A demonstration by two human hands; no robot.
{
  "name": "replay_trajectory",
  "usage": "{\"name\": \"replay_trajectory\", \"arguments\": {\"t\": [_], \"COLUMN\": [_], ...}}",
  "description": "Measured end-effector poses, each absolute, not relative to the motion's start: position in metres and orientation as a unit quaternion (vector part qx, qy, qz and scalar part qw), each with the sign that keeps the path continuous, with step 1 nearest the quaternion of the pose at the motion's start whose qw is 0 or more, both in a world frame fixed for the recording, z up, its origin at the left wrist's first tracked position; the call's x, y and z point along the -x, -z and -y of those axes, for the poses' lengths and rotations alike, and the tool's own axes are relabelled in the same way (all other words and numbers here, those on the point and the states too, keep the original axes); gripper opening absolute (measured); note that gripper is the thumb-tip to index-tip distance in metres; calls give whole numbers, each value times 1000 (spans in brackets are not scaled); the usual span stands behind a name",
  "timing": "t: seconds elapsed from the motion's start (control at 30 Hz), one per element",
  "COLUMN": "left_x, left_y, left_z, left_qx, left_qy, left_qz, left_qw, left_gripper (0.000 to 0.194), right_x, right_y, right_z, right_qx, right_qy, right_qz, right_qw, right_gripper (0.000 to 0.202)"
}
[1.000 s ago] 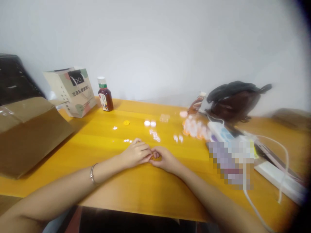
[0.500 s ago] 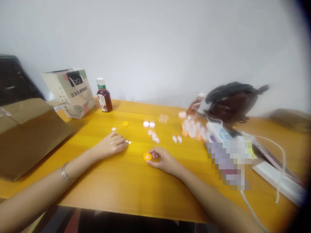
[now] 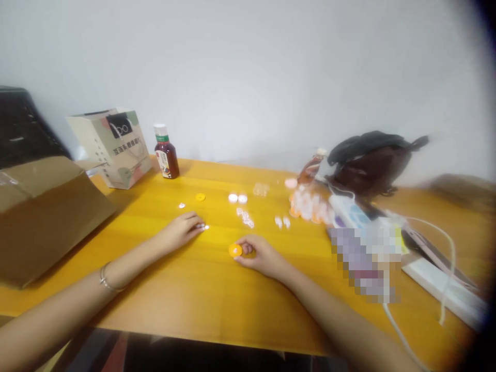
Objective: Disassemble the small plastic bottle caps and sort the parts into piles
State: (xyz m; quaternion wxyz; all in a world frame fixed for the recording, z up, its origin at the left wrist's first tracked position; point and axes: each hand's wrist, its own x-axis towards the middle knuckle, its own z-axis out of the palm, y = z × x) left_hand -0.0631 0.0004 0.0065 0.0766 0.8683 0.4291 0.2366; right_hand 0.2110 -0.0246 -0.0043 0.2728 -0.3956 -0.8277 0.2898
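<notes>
1. The right hand (image 3: 259, 254) was clenched on an orange disc (image 3: 235, 250), pinched between thumb and forefinger, the other fingers curled in. A small pale spot showed at the middle of the disc; the clock directions below are taken from it.
2. At 10 o'clock the left hand (image 3: 180, 230), with a bracelet (image 3: 104, 279) at its wrist, had its fingers bent down at small white bits (image 3: 206, 227) on the counter (image 3: 186, 294). Whether it had gripped one I cannot tell — the fingertips partly hid them.
3. Farther out at 10 o'clock lay a lone white piece (image 3: 182, 205); a yellow disc (image 3: 200, 197) lay flat at 11 o'clock.
4. Two white discs (image 3: 242, 199) sat side by side at 12 o'clock.
5. Toward 1 o'clock ran a slanting row of pale pieces (image 3: 245, 217), with a translucent cluster (image 3: 261, 189) beyond it.
6. At 2 o'clock stood a pair of small white parts (image 3: 282, 222), then a blurred white-and-orange heap (image 3: 308, 204) and, farther off, a dark bag (image 3: 370, 163).
7. A red-brown bottle (image 3: 167, 160) stood upright between 10 and 11 o'clock, just beside a printed paper bag (image 3: 124, 150).
8. A cardboard box (image 3: 50, 217) filled 9 o'clock — well apart from both hands.
</notes>
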Motion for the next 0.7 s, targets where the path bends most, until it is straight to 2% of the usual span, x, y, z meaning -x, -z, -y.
{"name": "replay_trajectory", "arguments": {"t": [0.23, 0.47, 0.57, 0.7], "left_x": [48, 5, -5, -5], "left_y": [-16, -21, -10, -5], "left_z": [3, 13, 11, 9], "left_qx": [-862, -930, -941, -951], "left_qy": [-255, -224, -214, -199], "left_qz": [-432, -278, -258, -222], "left_qw": [74, 86, 43, -86], "left_gripper": [20, 17, 17, 20], "right_x": [-211, -210, -210, -210], "right_y": [7, 5, 5, 6], "right_z": [25, 24, 24, 23], "right_qx": [397, 393, 387, 383], "right_qy": [-289, -296, -300, -305], "right_qz": [825, 823, 825, 822], "right_qw": [281, 284, 283, 290], "right_gripper": [21, 20, 20, 20]}}
